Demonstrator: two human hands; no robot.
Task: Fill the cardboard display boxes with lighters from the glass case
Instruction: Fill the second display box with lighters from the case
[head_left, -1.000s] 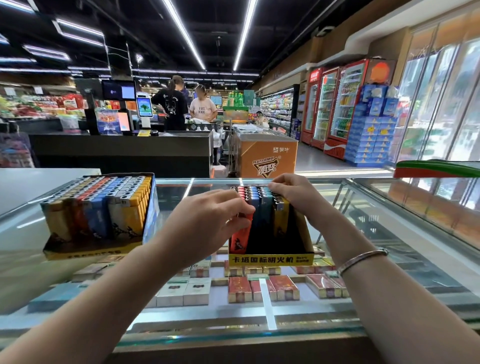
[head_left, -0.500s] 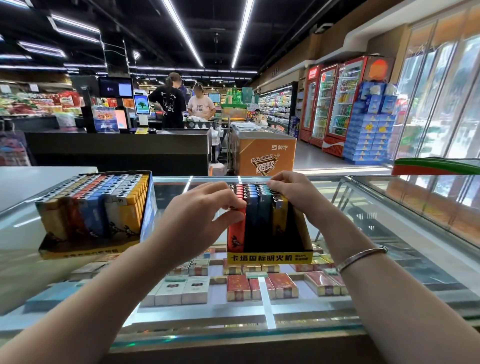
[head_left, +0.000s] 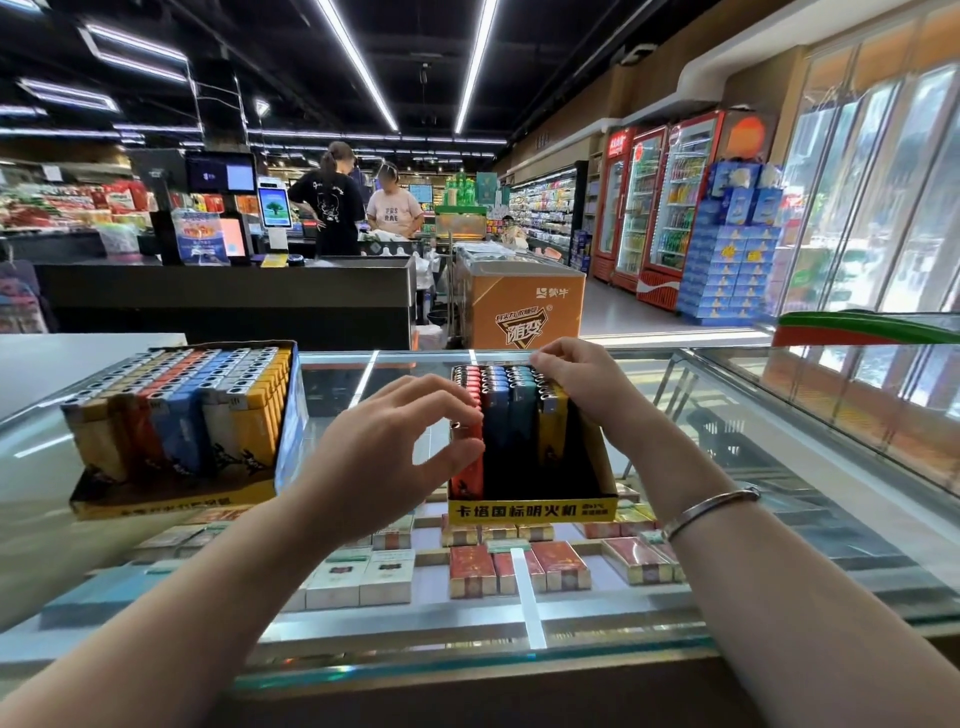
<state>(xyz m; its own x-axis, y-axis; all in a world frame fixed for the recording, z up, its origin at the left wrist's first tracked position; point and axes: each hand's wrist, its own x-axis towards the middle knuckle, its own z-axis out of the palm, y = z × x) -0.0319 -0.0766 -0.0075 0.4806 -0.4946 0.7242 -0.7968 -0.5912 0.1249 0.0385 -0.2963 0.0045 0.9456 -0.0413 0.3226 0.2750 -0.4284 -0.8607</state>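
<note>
Display box (head_left: 532, 510) labelled 卡塔国标明火机, lighters (head_left: 511, 400)

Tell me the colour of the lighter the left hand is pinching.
Red lighter, seen in the head view.

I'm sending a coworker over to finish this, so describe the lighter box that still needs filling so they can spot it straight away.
On the glass counter top over the cigarette packs stand two cardboard display boxes. Take the box on the right, between the left hand and right hand, with the yellow front strip of black characters. Unlike the packed box on the left, its front rows stand empty.
</note>
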